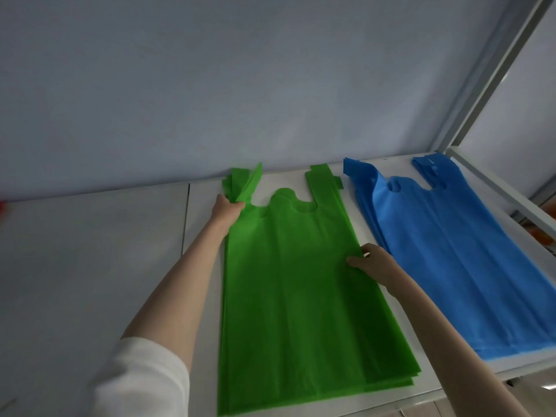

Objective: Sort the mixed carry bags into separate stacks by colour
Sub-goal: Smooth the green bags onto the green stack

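Green stack [288, 281] lies flat mid-counter [421, 341]; blue stack [451, 251] just right of it, apart. Left hand [227, 207] grips green stack's far-left handle; right hand [373, 263] pinches its right edge. Bags likely light, thin, floppy, layers prone to sliding: hold handle plus side edge.

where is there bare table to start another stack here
Widest bare patch: the table left of the green stack, back to the wall. A smaller one sits at the front between green stack and blue stack. Further back that gap is tight, the right hand in it.
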The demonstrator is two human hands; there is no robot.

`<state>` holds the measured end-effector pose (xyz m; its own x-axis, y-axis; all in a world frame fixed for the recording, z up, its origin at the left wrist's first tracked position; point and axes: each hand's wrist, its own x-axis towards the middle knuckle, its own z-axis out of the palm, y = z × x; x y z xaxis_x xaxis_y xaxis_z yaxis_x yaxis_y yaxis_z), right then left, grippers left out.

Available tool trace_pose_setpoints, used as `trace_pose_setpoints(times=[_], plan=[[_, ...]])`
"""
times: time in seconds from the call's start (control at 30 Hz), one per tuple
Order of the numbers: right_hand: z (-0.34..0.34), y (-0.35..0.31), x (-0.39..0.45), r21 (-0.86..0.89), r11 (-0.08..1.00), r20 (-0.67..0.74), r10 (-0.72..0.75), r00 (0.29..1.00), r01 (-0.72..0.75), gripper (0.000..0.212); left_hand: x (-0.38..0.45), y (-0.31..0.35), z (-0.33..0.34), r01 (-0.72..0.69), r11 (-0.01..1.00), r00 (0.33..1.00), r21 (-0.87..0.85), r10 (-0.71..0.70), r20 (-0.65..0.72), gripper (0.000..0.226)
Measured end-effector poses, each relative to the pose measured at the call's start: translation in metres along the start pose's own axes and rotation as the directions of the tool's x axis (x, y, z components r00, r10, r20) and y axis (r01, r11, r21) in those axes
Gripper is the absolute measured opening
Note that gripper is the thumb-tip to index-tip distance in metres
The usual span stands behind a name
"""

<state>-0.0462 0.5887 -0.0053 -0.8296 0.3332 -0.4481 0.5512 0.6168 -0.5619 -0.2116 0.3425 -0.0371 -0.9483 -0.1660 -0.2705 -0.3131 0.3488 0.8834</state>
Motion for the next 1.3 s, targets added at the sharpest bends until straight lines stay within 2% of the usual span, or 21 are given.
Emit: trace_pose_setpoints(times=[0.13,0.3,0.47,0.63,0.77,0.83,0.93,1.07,1.17,1.3], plan=[[0.000,-0.001,0.000,0.003,1.000,0.009,0.005,1.000,-0.005,0.054,-0.003,0.011,0.001,0.029,0.977,0.996,0.212,-0.011,-0.083,0.042],[-0.002,-0.002,0.000,-0.004,1.000,0.024,0.017,1.000,-0.017,0.054,-0.003,0.002,-0.002,0.132,0.908,0.985,0.397,-0.075,-0.156,0.054],[-0.003,-0.007,-0.001,-0.043,0.999,0.029,0.010,1.000,-0.009,0.048,-0.004,-0.004,-0.007,0.064,0.898,0.998,0.436,-0.046,-0.050,0.048],[-0.001,-0.005,0.001,-0.046,0.999,0.043,0.008,0.999,-0.006,0.042,-0.014,0.000,-0.009,0.042,0.892,0.999,0.449,-0.027,-0.040,0.050],[-0.001,-0.001,0.002,-0.042,0.999,0.028,-0.003,1.000,0.004,0.048,-0.028,0.009,0.000,-0.018,0.818,0.987,0.574,0.107,-0.122,0.059],[-0.003,0.002,0.002,0.002,1.000,0.051,0.002,0.999,-0.002,0.056,-0.030,0.014,0.009,-0.100,0.784,0.983,0.613,0.173,-0.061,0.057],[-0.004,0.005,0.002,0.069,0.997,0.088,0.010,0.996,-0.016,0.055,-0.029,0.016,0.018,-0.124,0.742,0.989,0.659,0.147,0.020,0.051],[0.000,0.012,0.001,0.053,0.996,-0.001,-0.065,0.998,0.065,0.046,-0.031,0.013,0.019,-0.150,0.735,0.982,0.661,0.186,0.016,0.045],[-0.002,0.020,-0.003,0.045,0.996,-0.007,-0.073,0.997,0.073,0.044,-0.037,0.011,0.010,-0.091,0.772,0.980,0.629,0.181,-0.079,0.046],[-0.006,0.036,-0.008,0.026,0.997,0.012,-0.067,0.998,0.067,0.039,-0.058,0.002,-0.001,0.050,0.777,0.997,0.627,-0.003,-0.076,0.058]])
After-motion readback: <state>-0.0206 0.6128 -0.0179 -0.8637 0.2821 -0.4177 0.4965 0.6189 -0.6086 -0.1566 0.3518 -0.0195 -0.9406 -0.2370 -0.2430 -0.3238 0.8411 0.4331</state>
